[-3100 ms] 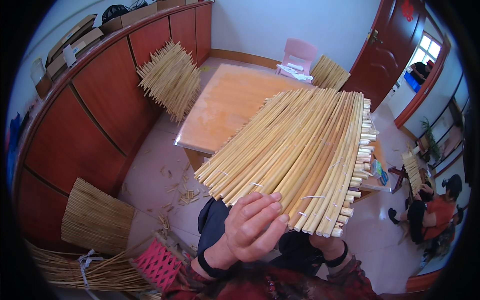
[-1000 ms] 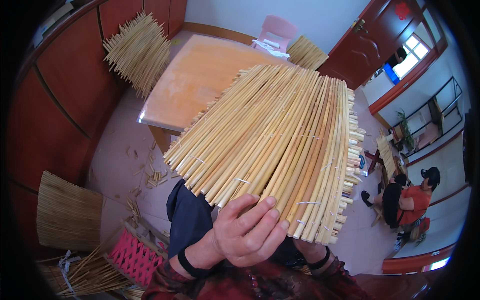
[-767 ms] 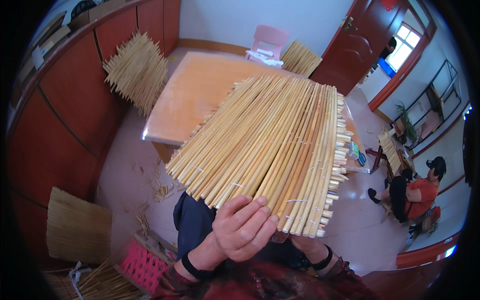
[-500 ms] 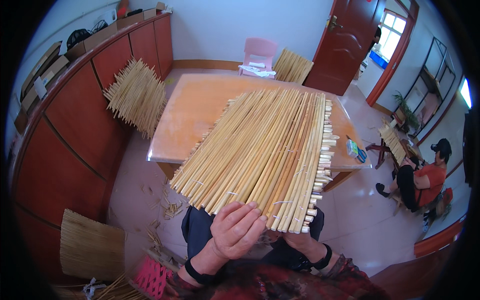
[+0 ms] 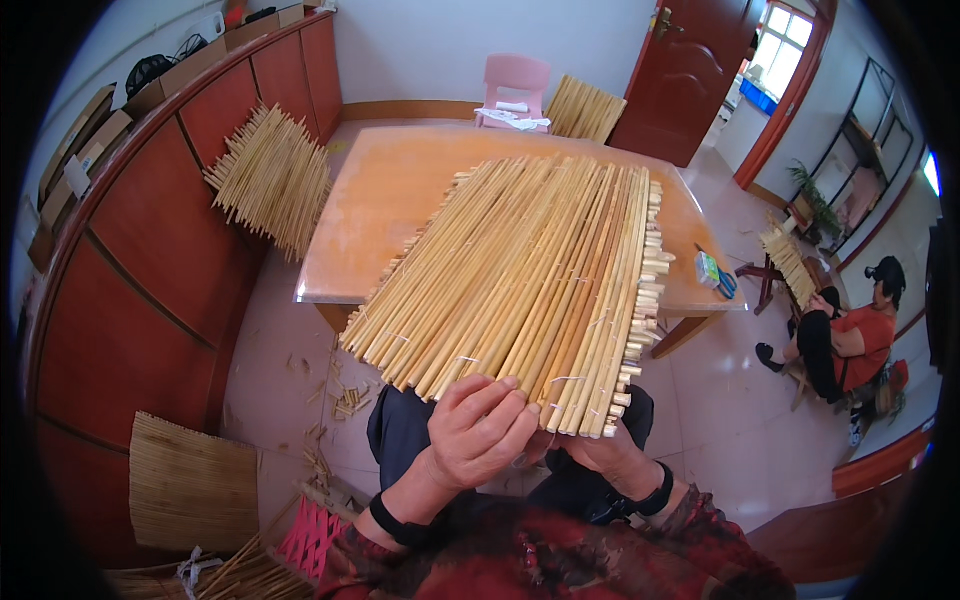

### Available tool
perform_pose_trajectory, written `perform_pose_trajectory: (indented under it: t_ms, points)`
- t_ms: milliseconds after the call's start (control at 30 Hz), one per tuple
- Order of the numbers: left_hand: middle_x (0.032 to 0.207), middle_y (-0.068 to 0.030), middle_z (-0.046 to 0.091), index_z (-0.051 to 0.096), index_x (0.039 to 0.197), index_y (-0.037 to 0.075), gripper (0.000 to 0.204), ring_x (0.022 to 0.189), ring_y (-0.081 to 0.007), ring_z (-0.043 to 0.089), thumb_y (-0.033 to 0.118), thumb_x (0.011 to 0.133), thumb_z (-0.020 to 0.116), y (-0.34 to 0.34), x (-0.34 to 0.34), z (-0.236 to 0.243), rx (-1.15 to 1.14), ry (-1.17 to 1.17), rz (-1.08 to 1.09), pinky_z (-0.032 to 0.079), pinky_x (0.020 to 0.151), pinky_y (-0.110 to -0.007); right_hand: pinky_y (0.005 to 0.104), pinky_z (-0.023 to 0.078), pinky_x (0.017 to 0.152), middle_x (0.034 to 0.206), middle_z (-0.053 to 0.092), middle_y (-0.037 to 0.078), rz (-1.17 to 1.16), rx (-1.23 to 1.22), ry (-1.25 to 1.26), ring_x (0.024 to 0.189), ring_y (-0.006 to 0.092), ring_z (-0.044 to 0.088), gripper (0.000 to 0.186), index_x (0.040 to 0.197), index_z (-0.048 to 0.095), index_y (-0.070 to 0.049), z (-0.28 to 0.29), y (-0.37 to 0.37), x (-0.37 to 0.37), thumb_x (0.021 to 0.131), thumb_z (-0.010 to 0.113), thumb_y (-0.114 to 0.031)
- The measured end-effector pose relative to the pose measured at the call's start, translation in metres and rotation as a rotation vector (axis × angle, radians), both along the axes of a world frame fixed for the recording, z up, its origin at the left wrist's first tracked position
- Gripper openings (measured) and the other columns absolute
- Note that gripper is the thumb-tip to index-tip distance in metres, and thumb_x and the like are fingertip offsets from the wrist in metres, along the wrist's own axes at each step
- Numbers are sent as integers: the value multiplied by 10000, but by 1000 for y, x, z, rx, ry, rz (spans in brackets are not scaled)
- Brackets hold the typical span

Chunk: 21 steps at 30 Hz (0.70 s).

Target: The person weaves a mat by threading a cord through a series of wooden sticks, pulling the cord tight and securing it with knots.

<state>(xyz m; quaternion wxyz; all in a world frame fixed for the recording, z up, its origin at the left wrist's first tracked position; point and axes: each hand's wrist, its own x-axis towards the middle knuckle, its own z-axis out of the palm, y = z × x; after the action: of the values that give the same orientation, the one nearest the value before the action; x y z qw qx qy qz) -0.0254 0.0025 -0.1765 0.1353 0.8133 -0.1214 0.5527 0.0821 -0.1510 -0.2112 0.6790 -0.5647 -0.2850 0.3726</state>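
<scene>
A large mat of straw-coloured reed sticks [image 5: 500,280], tied in rows with white thread, lies over the table and juts past its near edge toward me. My left hand [image 5: 480,430] is closed on the mat's near edge, its fingertips on top of the stick ends. Close to its right, my right hand [image 5: 608,452] reaches up beneath the same edge. The mat hides the fingers of that hand. Along the mat's right side, stick ends stick out unevenly from a lower layer.
On the wooden table [image 5: 350,230], blue-handled scissors [image 5: 726,285] lie beside a small clear box [image 5: 706,269]. More reed mats lean by the red cabinets [image 5: 130,300] and a pink chair [image 5: 516,85]. Cut stick pieces litter the floor. A seated person [image 5: 860,340] is at the right.
The whole view has tilted slightly, so table, mat and hands sit higher in the picture. Both hands stay at the same near edge of the mat.
</scene>
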Motion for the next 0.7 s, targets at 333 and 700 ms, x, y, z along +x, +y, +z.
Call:
perform_pose_trajectory:
  t_ms: [333,700]
  points:
    - [939,-78,592,601,905,55,221,887,-237,603,65,685,618,3,9,-38,-65,14,32,451,791,-378,381,401,924,1123,560,139,195,-149,-930,1064,322,502,350,1107,577,-62,-26,-7,40,760,534,-52]
    - [942,-123,595,567,979,23,243,847,-242,592,9,747,639,-23,-38,-65,-679,339,191,475,747,-321,290,457,817,1033,579,34,-14,43,65,931,136,547,309,1145,510,-15,-73,-5,27,837,513,10]
